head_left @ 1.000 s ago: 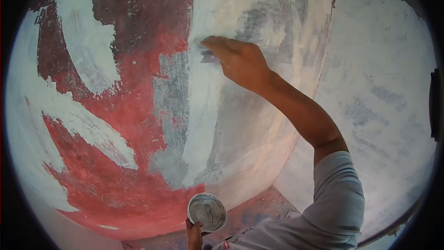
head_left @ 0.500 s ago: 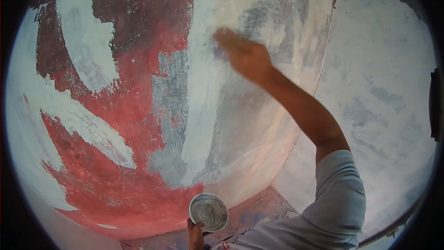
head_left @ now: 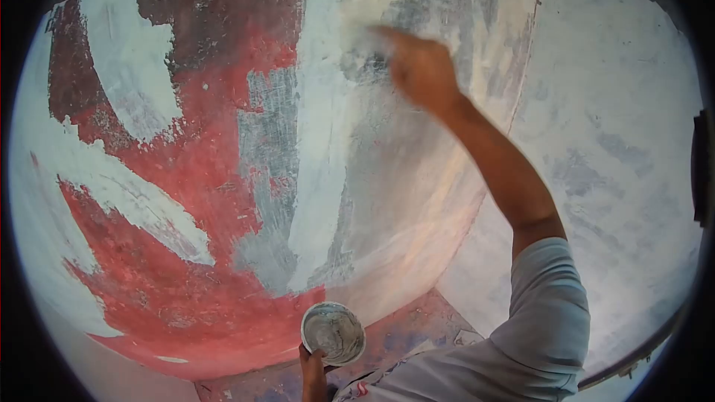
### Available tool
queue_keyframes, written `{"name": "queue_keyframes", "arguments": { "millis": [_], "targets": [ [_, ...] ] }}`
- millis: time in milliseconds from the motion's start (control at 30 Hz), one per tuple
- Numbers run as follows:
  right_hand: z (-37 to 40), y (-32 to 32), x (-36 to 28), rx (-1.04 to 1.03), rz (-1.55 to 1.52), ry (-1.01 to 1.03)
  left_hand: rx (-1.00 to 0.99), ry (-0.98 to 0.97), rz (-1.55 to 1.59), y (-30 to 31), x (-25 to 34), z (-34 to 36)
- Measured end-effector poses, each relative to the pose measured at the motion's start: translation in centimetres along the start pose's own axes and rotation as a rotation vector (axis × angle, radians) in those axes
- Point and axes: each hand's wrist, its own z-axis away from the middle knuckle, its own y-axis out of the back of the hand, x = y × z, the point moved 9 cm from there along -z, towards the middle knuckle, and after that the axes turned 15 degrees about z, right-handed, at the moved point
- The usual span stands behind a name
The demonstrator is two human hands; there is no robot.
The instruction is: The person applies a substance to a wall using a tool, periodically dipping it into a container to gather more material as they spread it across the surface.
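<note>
My left hand point(head_left: 313, 374) grips a round white bowl point(head_left: 304, 330) by its lower left side, thumb over the rim. Grey-white paste point(head_left: 335, 336) coats the inside of the bowl, which is tilted toward me. Higher up, my right hand point(head_left: 426, 71) is raised to the wall, its fingers closed and pointing left. Motion blurs the fingertips, and whatever they hold is hidden. Around that hand the wall point(head_left: 395, 149) has pale cream smears and darker grey patches.
Red and maroon paint point(head_left: 216, 126) with broad white strokes covers the wall's left part. An adjoining whitish wall point(head_left: 611, 104) meets it at a corner on the right. Below lies a stained reddish floor point(head_left: 424, 327). A dark object point(head_left: 700, 167) sits at the right edge.
My right hand has moved up and to the right across the wall. The bowl stays in my left hand, slightly higher and further left in view.
</note>
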Motion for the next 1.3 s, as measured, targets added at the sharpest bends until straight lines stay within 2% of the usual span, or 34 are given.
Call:
{"name": "queue_keyframes", "arguments": {
  "millis": [67, 100, 167, 200, 267, 333, 367, 433, 500, 533, 567, 633, 667, 733, 767, 800, 867, 900, 967, 1000, 1033, 1067, 1167, 1233, 1267, 1300],
  "targets": [
    [3.0, -1.0, -3.4, -0.197, -0.126, 0.04, -0.014, 0.009, -0.035, -1.0, 0.4, 0.5],
    [2.8, -0.3, -3.2, -0.198, -0.123, 0.039, -0.016, 0.011, -0.036, -1.0, 0.2, 0.5],
    [2.0, -0.4, -2.4, -0.377, -0.212, 0.017, -0.055, 0.014, -0.094, -1.3, 0.2, -0.1],
    [0.4, 1.1, -0.4, -0.04, -0.28, 0.034, -0.057, 0.006, -0.095, -1.2, 0.4, -0.3],
    [-3.2, 2.3, 4.2, -0.224, -0.193, -0.404, -0.098, 0.02, -0.048, -1.6, 0.0, -0.4],
    [-6.8, 2.7, 6.6, -0.023, 0.102, -0.279, -0.093, 0.006, -0.044, -0.8, -1.0, -1.1],
    [-6.7, 1.7, 6.5, -0.019, 0.101, -0.276, -0.085, -0.011, -0.038, -0.5, -1.4, -1.6],
    [-6.8, -0.4, 2.6, 0.022, 0.223, -0.165, -0.06, -0.006, -0.048, -1.2, -0.8, -0.9],
    [-3.6, -1.7, -3.7, 0.1, 0.257, 0.041, -0.034, 0.01, -0.064, -1.0, -0.6, -0.6],
    [-1.6, -1.6, -6.0, 0.157, 0.163, 0.086, -0.043, 0.027, -0.042, -0.9, -0.6, -0.8],
    [0.1, -1.9, -7.9, -0.048, 0.182, 0.066, -0.053, 0.047, -0.019, -0.9, -0.9, -0.8],
    [1.4, -0.7, -9.5, -0.11, -0.051, 0.164, -0.056, 0.041, -0.029, -0.9, -0.6, -0.5],
    [1.6, -1.0, -8.6, -0.328, -0.174, 0.105, -0.059, 0.022, -0.043, -1.0, -0.1, -0.4],
    [-0.5, 0.9, -4.3, -0.126, -0.142, 0.062, -0.042, 0.012, -0.047, -0.6, 0.5, 0.1],
    [-1.9, 1.4, -0.3, 0.065, -0.202, -0.045, -0.033, 0.004, -0.027, -0.3, 0.6, 0.1],
    [-3.5, 2.0, 3.3, -0.011, -0.037, -0.216, -0.028, -0.003, -0.007, -0.3, 0.7, 0.0],
    [-6.4, 2.8, 8.3, 0.239, 0.241, -0.19, -0.027, -0.014, -0.002, -0.3, 0.9, 0.4],
    [-6.7, 3.1, 7.8, 0.241, 0.24, -0.192, -0.027, -0.027, 0.004, -0.4, 1.0, 0.4],
    [-7.2, 0.9, 7.3, 0.034, 0.089, -0.3, -0.037, -0.035, 0.021, 0.3, 0.5, 0.1],
    [-6.0, -0.9, 3.1, 0.069, 0.272, 0.019, -0.05, -0.039, 0.04, 0.2, 0.5, -0.1],
    [-4.3, -2.7, 0.3, 0.179, 0.268, 0.107, -0.049, -0.043, 0.042, 0.1, 0.6, -0.3],
    [-2.0, -2.2, -3.5, 0.201, 0.234, 0.168, -0.028, -0.031, 0.029, 0.0, 0.8, 0.0],
    [2.0, -0.6, -7.8, 0.062, 0.075, 0.188, 0.018, 0.012, 0.0, 0.3, 0.2, 1.2],
    [3.2, -0.3, -8.1, -0.156, -0.055, 0.313, -0.029, -0.004, -0.029, 0.0, 0.5, 0.6],
    [2.6, -0.8, -6.2, -0.369, -0.08, 0.211, -0.036, -0.016, -0.031, -0.1, 0.8, 0.5],
    [1.5, 0.5, -3.3, -0.161, -0.066, 0.198, -0.047, -0.012, -0.003, -0.2, 1.0, 0.7]
  ]
}}
